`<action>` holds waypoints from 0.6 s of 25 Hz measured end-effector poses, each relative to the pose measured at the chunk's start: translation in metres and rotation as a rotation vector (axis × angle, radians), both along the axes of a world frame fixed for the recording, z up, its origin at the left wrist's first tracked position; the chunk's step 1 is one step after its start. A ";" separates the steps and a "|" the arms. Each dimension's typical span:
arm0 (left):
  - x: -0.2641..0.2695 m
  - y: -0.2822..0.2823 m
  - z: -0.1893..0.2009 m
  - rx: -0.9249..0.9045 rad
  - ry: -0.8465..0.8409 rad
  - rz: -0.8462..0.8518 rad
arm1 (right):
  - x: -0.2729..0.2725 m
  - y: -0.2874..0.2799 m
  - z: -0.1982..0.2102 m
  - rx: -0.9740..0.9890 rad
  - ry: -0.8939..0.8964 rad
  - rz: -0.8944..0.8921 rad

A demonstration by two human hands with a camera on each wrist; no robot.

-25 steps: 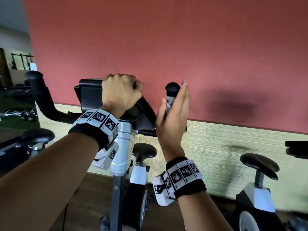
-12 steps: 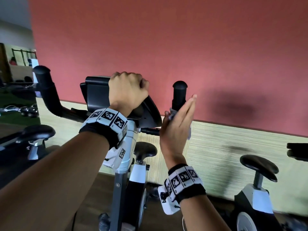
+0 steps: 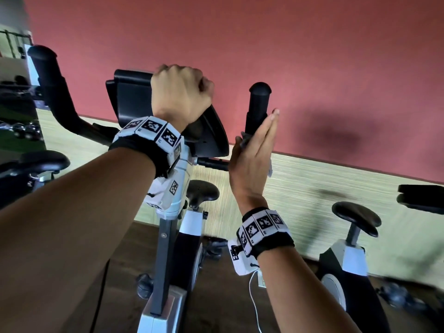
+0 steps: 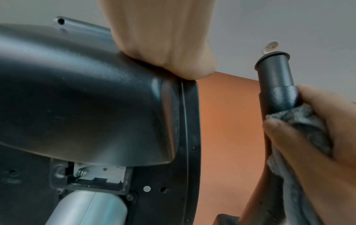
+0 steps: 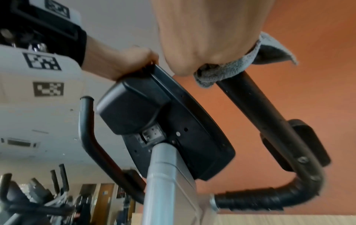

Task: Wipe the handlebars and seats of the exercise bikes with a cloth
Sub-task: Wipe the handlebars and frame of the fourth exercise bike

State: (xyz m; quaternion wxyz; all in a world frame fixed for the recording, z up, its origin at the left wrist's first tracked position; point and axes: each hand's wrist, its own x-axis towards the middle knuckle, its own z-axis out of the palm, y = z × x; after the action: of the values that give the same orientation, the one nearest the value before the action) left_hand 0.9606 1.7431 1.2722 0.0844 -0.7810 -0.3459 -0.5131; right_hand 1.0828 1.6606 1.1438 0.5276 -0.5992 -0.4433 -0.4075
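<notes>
Wiping the right handlebar (image 3: pixel 257 105) of the exercise bike, at 1 o'clock from the console (image 3: pixel 134 99).

The right hand (image 3: pixel 252 159) presses the grey cloth (image 4: pixel 300 121) against the upright grip, fingers straight on the far side and thumb on the near side pinching the fabric. The left hand (image 3: pixel 180 97) is curled over the console's top edge, steadying the bike. To wipe well, I'd wrap the cloth fully round the grip, twist while sliding, and cover the end cap too.
</notes>
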 end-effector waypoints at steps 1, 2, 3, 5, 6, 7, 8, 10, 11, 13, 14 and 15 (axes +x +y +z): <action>0.000 0.001 0.000 0.000 0.000 -0.001 | -0.001 0.001 0.008 0.015 0.001 0.037; 0.000 0.002 -0.001 0.004 0.003 -0.006 | -0.004 0.001 0.021 0.049 0.003 0.084; 0.000 0.003 -0.001 0.011 0.003 -0.007 | -0.007 0.000 0.036 0.096 0.003 0.118; 0.001 0.005 0.000 0.021 0.007 -0.001 | -0.011 0.001 0.053 0.143 0.010 0.153; 0.001 0.006 0.000 0.021 0.008 -0.003 | -0.011 0.002 0.052 0.137 0.015 0.153; 0.002 0.007 0.000 0.019 0.000 -0.006 | -0.010 0.003 0.045 0.119 0.015 0.128; 0.002 0.008 0.000 0.017 -0.007 -0.007 | -0.008 0.003 0.033 0.085 0.018 0.093; 0.001 0.008 -0.001 0.012 -0.013 -0.017 | 0.000 0.001 0.003 -0.037 0.056 0.084; 0.001 0.008 -0.001 0.009 -0.021 -0.023 | 0.004 -0.005 -0.012 -0.101 0.117 0.104; 0.001 0.006 0.000 0.003 -0.021 -0.018 | 0.012 -0.022 -0.042 -0.244 0.283 0.210; 0.001 0.004 0.001 0.003 -0.020 -0.014 | 0.019 -0.030 -0.058 -0.310 0.321 0.249; 0.002 0.003 0.001 0.005 -0.024 -0.011 | 0.024 -0.036 -0.074 -0.329 0.323 0.250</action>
State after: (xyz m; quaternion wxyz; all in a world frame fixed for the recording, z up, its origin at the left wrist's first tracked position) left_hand 0.9628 1.7464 1.2735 0.0792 -0.7765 -0.3411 -0.5238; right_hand 1.1071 1.6242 1.0699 0.5334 -0.6748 -0.4840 -0.1606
